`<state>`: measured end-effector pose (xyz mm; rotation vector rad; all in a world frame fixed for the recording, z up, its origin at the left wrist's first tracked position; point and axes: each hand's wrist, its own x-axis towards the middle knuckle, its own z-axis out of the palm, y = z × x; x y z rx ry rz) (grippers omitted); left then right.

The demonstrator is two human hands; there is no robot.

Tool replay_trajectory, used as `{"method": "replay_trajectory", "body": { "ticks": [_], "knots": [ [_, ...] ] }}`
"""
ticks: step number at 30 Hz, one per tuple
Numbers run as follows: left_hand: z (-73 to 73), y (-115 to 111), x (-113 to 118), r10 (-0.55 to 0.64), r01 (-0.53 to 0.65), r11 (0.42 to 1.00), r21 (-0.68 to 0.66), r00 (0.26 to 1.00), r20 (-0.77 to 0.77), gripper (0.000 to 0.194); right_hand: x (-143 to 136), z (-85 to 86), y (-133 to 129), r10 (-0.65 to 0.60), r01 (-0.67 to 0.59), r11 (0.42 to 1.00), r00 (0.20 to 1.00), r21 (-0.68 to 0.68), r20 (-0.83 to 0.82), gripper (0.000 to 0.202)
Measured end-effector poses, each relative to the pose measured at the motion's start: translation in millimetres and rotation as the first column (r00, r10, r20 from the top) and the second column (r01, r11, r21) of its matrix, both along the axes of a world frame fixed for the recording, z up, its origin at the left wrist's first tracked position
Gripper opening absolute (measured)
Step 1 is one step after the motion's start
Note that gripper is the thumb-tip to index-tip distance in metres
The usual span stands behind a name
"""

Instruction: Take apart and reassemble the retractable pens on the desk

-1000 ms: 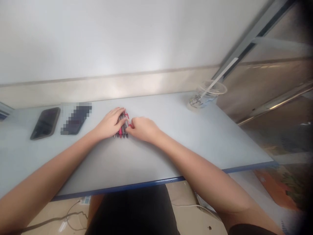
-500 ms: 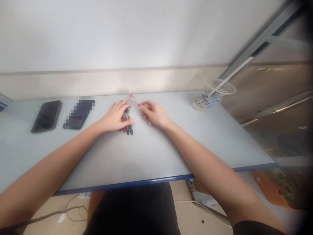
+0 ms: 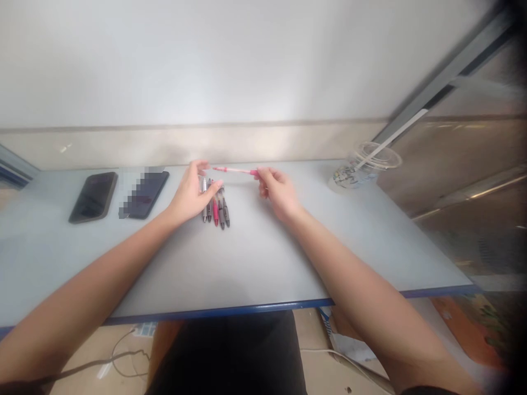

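Observation:
My right hand (image 3: 278,189) pinches a pink and clear pen (image 3: 234,171) by its right end, holding it roughly level above the table. The pen's other end points left, close to the fingers of my left hand (image 3: 195,192). That left hand is open, thumb apart from the fingers, partly over a row of pens. Side by side on the table lie a white pen (image 3: 205,211), a red pen (image 3: 216,213) and several dark pens (image 3: 222,215), their lower ends toward me. My left thumb and fingers cover parts of the row; whether they touch it I cannot tell.
Two phones, a dark one (image 3: 94,196) and another partly pixelated (image 3: 152,192), lie at the left on the grey table (image 3: 263,258). A clear plastic cup (image 3: 358,173) with a white straw stands at the back right. Behind is a wall (image 3: 263,140).
The pink pen has turned from slanted to nearly level as my right hand moved right. My left hand has lifted its fingers, showing more of the pen row. The view shifted slightly.

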<state>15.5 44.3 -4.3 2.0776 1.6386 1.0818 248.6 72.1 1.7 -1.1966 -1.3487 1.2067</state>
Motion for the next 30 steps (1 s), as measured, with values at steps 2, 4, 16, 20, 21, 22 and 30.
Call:
{"method": "replay_trajectory", "body": {
  "ticks": [2,4,16,20,21,22,30],
  "knots": [
    [3.1,-3.9,-0.4,-0.051,0.052,0.998,0.020,0.999,-0.012,0.047,0.2,1.8,-2.2,0.024,-0.024,0.999,1.000,0.036,-0.002,0.043],
    [4.8,-8.9,0.1,-0.141,0.141,0.990,0.009,0.988,-0.062,0.032,-2.7,5.6,-9.0,0.045,-0.047,0.997,0.998,0.058,0.032,0.051],
    [9.4,-26.8,11.7,-0.190,0.190,0.982,-0.017,0.982,0.008,0.037,-1.3,36.0,-33.8,0.404,-0.403,0.899,0.914,-0.173,-0.035,0.055],
    [22.3,-28.2,5.6,-0.222,0.248,0.952,-0.179,0.963,0.152,0.042,7.8,46.4,-35.3,0.490,-0.466,0.871,0.845,-0.157,0.215,0.059],
    [26.1,-27.7,2.7,-0.250,0.293,0.921,-0.255,0.950,0.188,0.045,10.8,48.3,-34.9,0.515,-0.492,0.857,0.809,-0.152,0.283,0.059],
    [29.8,-26.9,-0.4,-0.287,0.351,0.873,-0.339,0.931,0.225,0.049,13.9,50.1,-34.6,0.552,-0.536,0.831,0.764,-0.148,0.335,0.059],
    [39.3,-20.1,-13.2,-0.346,0.475,0.720,-0.507,0.878,0.331,0.057,23.4,54.4,-35.5,0.557,-0.640,0.767,0.694,0.038,0.455,0.046]
  ]
}}
